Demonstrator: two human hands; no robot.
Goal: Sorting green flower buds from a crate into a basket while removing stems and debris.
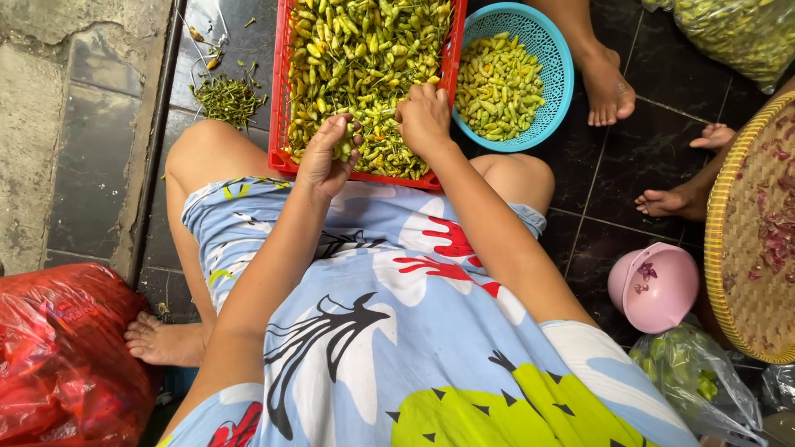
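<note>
Nearest the camera, a light blue patterned garment [397, 348] covers the lap of a person seated low on a dark tiled floor [613, 215], knees spread; both bare forearms reach forward to a red plastic slatted crate [286, 124] resting against the knees; the crate is heaped with small yellow-green chilli peppers [364, 50]; the left hand [327, 157] hovers at the crate's near edge, its fingers curled and pinching a few of these peppers; the right hand [424, 120] lies just beside it on the heap, knuckles up, fingers bent down into the peppers, so whether they grip one I cannot tell; just right of the crate, touching its side, sits a round turquoise plastic basket [556, 74] holding more of the same peppers; a small pile of green stems [228, 99] lies on the floor left of the crate; a crumpled red plastic bag [66, 356] sits at the lower left beside a bare foot; at the right are an upturned pink plastic bowl [654, 285], a round woven bamboo tray [749, 240] and other people's bare feet [609, 87].
</note>
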